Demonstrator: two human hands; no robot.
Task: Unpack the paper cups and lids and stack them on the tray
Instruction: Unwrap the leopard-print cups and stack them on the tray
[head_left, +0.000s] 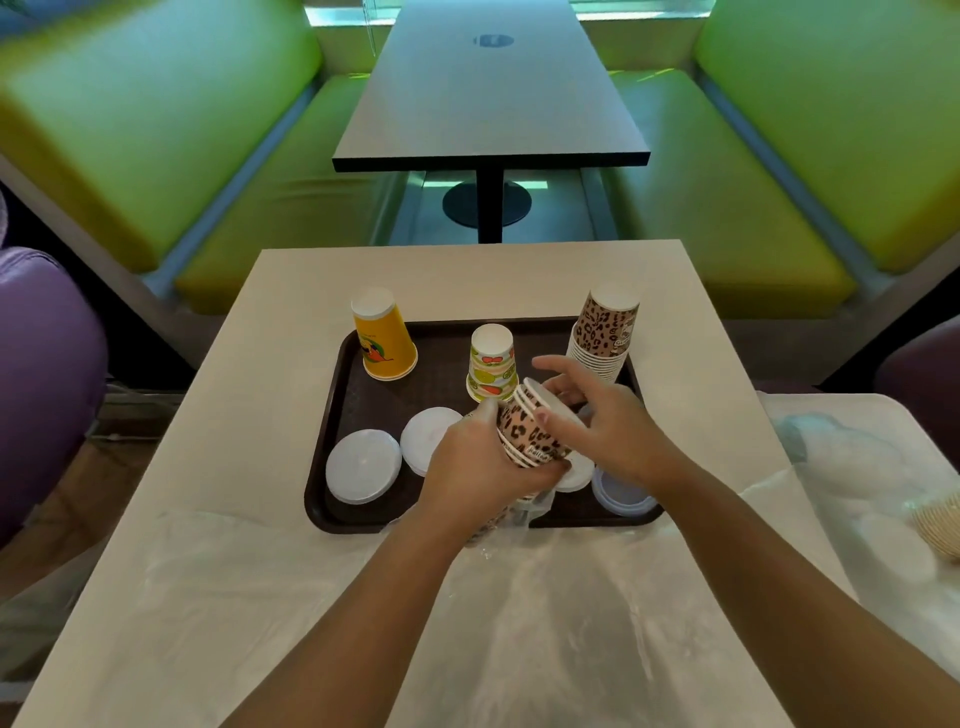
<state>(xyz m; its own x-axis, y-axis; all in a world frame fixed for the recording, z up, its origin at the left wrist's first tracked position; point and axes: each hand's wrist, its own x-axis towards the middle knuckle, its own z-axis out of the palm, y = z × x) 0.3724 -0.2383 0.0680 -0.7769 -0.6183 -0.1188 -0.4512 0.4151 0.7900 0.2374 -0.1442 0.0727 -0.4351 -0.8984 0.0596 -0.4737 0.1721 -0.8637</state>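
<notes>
— Starting wide: brown tray (332, 415) on the table, leopard-print cup stack (602, 338) at its far right corner

— Left hand (472, 467) clenched round a leopard-print cup bundle (524, 431), right hand (597, 421) pinching its top; tilted, could slip apart, toppling the fruit-print cup (491, 364)

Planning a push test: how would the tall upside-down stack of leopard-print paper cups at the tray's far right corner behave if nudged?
The tall leopard-print paper cup stack is probably light, being thin paper. It already leans slightly and is tall for its base, so a high push likely tips it. A low push may slide it on the brown plastic tray.
</notes>
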